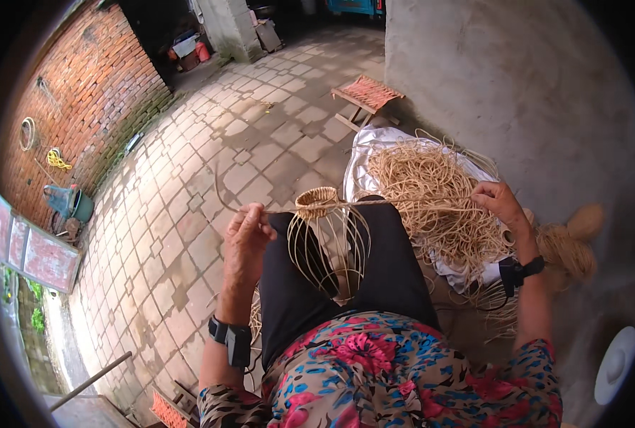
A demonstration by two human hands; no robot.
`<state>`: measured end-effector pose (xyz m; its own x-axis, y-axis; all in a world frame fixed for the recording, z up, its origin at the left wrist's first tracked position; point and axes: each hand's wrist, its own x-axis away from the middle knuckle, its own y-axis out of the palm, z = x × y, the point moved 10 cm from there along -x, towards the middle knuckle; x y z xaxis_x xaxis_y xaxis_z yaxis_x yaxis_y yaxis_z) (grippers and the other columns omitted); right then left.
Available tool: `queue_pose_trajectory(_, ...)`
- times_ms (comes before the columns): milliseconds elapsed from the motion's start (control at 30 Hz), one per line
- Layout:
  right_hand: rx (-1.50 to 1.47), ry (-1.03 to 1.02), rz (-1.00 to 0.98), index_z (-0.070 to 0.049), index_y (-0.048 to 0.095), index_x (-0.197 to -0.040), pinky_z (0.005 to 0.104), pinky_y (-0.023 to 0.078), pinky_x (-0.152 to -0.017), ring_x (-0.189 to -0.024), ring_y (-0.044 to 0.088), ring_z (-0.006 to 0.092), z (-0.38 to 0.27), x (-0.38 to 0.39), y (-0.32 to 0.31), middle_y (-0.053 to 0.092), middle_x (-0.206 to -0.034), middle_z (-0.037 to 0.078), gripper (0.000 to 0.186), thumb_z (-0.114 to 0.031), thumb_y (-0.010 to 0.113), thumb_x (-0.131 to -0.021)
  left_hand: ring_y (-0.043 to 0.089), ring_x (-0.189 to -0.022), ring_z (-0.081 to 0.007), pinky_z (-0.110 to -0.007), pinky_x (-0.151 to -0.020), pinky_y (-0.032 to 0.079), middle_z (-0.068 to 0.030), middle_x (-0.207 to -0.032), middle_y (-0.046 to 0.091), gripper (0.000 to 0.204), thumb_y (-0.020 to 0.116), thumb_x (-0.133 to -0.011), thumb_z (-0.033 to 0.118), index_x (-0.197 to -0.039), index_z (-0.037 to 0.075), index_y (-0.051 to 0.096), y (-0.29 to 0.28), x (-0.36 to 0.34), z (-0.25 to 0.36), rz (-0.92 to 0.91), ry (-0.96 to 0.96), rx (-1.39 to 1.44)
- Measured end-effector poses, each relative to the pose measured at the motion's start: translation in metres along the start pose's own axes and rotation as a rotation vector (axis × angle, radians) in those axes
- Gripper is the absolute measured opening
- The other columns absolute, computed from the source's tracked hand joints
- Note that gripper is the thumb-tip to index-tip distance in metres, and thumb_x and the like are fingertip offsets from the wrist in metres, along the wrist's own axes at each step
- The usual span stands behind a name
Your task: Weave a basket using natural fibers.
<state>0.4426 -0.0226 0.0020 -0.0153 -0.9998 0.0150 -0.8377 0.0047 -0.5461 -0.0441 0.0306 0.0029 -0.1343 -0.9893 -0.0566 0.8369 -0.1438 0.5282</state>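
A small basket frame [317,205] sits between my thighs, its upper rim wrapped with tan cord and its thin bare ribs bulging out below. A tan cord [417,200] runs across the rim and stretches nearly straight out to both sides. My left hand [246,232] pinches the cord just left of the rim, and a loose tail curves up from these fingers. Far out to the right, my right hand [501,205] is closed on the cord, above a big heap of loose cord [432,178]. The fingertips of both hands are partly hidden.
A white sheet [360,160] lies under the cord heap. Beyond it stands a low folding stool [369,96] with a red woven seat. A grey wall [503,78] rises at the right, a brick wall [82,78] at the far left. Paving [153,235] covers the ground.
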Motion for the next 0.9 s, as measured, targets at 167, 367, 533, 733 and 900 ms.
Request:
queue_pose_trajectory(167, 0.723, -0.06, 0.133, -0.002, 0.066, -0.09, 0.0332, 0.046, -0.061, -0.065, 0.057, 0.0168, 0.057, 0.005, 0.01, 0.062, -0.078, 0.007, 0.015, -0.015, 0.065, -0.084, 0.056, -0.067, -0.0098, -0.026, -0.061, 0.049, -0.002, -0.081, 0.058, 0.017, 0.061, -0.095, 0.019, -0.101, 0.004, 0.062, 0.01, 0.011, -0.023, -0.018, -0.082, -0.157)
queue_pose_trajectory(367, -0.063, -0.491, -0.066, -0.001, 0.068, -0.101, 0.0344, 0.051, -0.073, -0.081, 0.064, 0.026, -0.135, 0.012, 0.158, 0.065, -0.089, 0.013, 0.021, -0.016, 0.067, -0.085, 0.058, -0.068, -0.0078, -0.023, -0.062, 0.05, -0.0006, -0.081, 0.061, 0.019, 0.062, -0.094, 0.019, -0.1, 0.001, 0.063, 0.089, 0.056, -0.094, -0.397, -0.493, -0.461)
queue_pose_trajectory(533, -0.191, -0.617, -0.064, -0.001, 0.068, -0.099, 0.0343, 0.049, -0.068, -0.077, 0.062, 0.0254, -0.171, 0.023, 0.205, 0.062, -0.081, 0.011, 0.019, -0.007, 0.07, -0.081, 0.059, -0.064, -0.0078, -0.022, -0.06, 0.049, -0.0011, -0.074, 0.063, 0.02, 0.058, -0.098, 0.02, -0.096, 0.001, 0.063, 0.107, 0.062, -0.116, -0.544, -0.469, -0.443)
queue_pose_trajectory(733, -0.379, -0.321, 0.076, 0.0, 0.06, -0.08, 0.0259, 0.045, -0.053, -0.06, 0.056, 0.0067, -0.145, 0.013, 0.19, 0.061, -0.068, 0.005, 0.01, -0.005, 0.067, -0.084, 0.058, -0.067, -0.007, -0.023, -0.062, 0.048, 0.0, -0.078, 0.062, 0.018, 0.061, -0.096, 0.018, -0.1, 0.001, 0.064, 0.113, 0.049, -0.089, -0.614, -0.401, -0.742)
queue_pose_trajectory(900, -0.211, -0.277, 0.106, -0.002, 0.057, -0.076, 0.0292, 0.047, -0.053, -0.059, 0.061, 0.0142, -0.126, 0.0, 0.192, 0.061, -0.061, 0.007, 0.014, -0.009, 0.068, -0.082, 0.066, -0.083, -0.0227, -0.033, -0.077, 0.05, -0.0138, -0.091, 0.068, 0.02, 0.055, -0.092, 0.016, -0.098, -0.001, 0.065, 0.078, -0.031, 0.008, -0.223, 0.317, -1.163)
